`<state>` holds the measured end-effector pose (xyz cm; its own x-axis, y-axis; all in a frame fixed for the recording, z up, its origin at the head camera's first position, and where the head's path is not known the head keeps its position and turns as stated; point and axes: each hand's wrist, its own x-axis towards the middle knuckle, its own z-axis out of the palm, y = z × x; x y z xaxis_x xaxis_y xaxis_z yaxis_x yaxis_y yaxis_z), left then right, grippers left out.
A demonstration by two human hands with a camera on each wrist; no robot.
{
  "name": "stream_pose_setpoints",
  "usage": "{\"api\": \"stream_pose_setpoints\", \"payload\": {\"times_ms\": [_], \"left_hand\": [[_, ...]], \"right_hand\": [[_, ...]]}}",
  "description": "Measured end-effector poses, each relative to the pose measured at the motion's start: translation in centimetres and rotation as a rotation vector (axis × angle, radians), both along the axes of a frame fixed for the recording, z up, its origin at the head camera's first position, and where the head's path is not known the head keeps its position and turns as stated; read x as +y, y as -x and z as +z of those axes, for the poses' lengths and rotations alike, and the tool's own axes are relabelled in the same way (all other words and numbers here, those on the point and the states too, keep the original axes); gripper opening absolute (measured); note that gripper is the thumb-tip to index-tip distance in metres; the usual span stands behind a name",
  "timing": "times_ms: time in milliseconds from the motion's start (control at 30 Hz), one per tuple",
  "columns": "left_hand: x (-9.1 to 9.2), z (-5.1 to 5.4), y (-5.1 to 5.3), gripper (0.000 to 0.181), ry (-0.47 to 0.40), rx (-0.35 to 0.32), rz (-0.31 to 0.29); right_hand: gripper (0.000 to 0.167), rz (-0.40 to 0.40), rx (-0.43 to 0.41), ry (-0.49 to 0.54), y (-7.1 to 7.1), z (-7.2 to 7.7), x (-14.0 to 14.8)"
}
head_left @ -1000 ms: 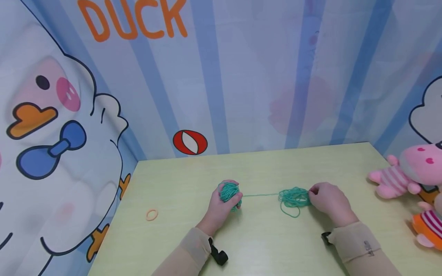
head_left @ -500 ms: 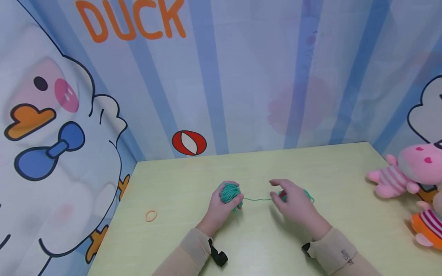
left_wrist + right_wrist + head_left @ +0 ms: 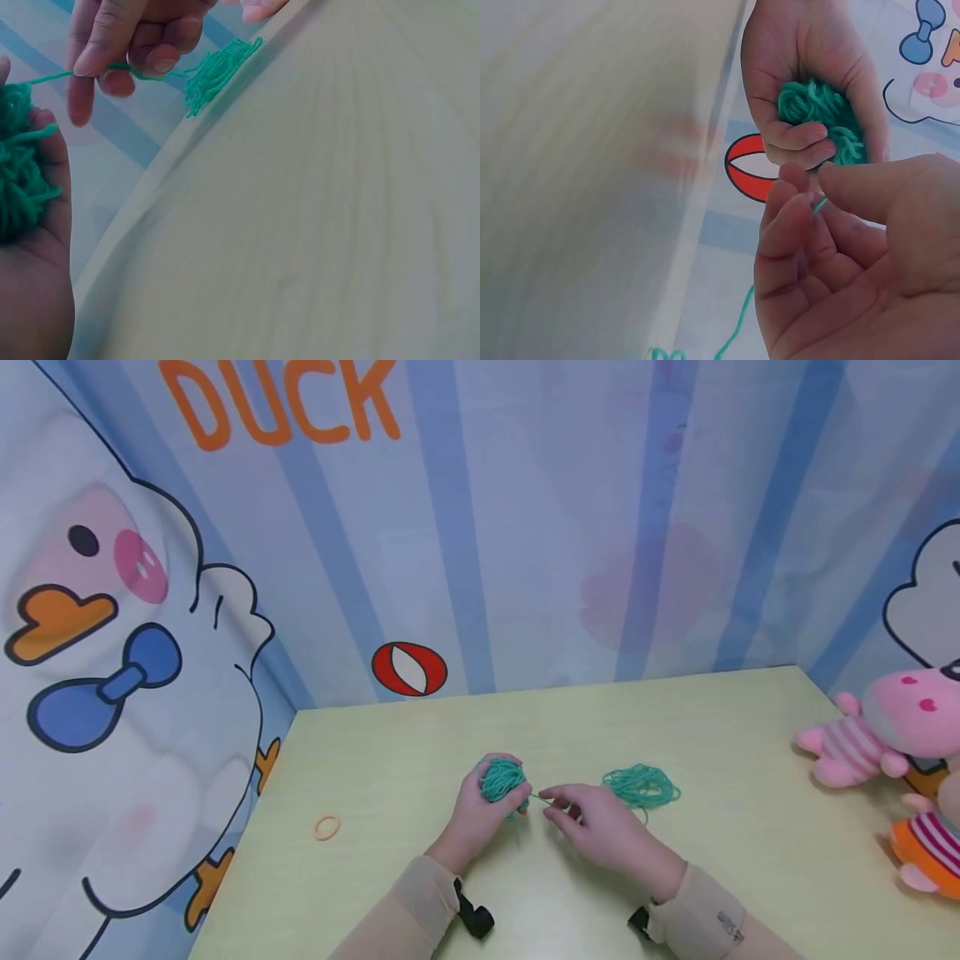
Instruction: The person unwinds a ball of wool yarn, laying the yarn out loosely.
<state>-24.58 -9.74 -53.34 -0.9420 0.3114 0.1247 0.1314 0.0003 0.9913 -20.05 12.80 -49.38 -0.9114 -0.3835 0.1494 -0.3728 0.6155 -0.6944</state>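
A wound bundle of green yarn [image 3: 502, 779] sits in my left hand [image 3: 480, 810], whose fingers and thumb curl round it. One strand runs from the bundle to my right hand [image 3: 603, 827]. In the left wrist view, the right thumb and forefinger pinch that yarn strand [image 3: 51, 77], and it passes on behind the fingers. Beyond the right hand, a loose heap of green yarn [image 3: 642, 786] lies on the table. The right wrist view shows the left fingers folded over the yarn bundle [image 3: 814, 105], close to the right fingertips.
An orange ring-shaped band [image 3: 327, 827] lies on the left part of the pale table [image 3: 420, 735]. Pink striped plush toys [image 3: 855, 747] are at the right edge. A printed cloth backdrop [image 3: 540, 527] rises behind the table.
My right hand has left the yarn heap, moved left along the strand and now pinches it close to the bundle. The left hand keeps its grip in nearly the same place.
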Motion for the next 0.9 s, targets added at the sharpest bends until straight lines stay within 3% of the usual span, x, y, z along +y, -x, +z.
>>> {"api": "stream_pose_setpoints", "payload": {"times_ms": [133,300,533,767,900], "left_hand": [[0.0,0.1,0.0,0.044,0.002,0.002,0.014],[-0.1,0.0,0.0,0.039,0.019,0.022,0.024],[-0.2,0.0,0.1,0.036,0.001,-0.024,0.048],[-0.5,0.0,0.2,0.047,-0.028,-0.024,0.016],[-0.5,0.1,0.2,0.052,-0.096,-0.041,-0.028]], "right_hand": [[0.021,0.0,-0.01,0.024,0.1,0.1,0.3],[0.022,-0.059,-0.046,0.056,0.1,0.6,1.1],[0.025,-0.148,-0.038,0.089,0.7,1.8,3.7],[0.029,-0.249,-0.02,-0.001,1.5,2.5,7.5],[0.031,-0.301,-0.043,-0.072,1.9,2.5,9.3]]}}
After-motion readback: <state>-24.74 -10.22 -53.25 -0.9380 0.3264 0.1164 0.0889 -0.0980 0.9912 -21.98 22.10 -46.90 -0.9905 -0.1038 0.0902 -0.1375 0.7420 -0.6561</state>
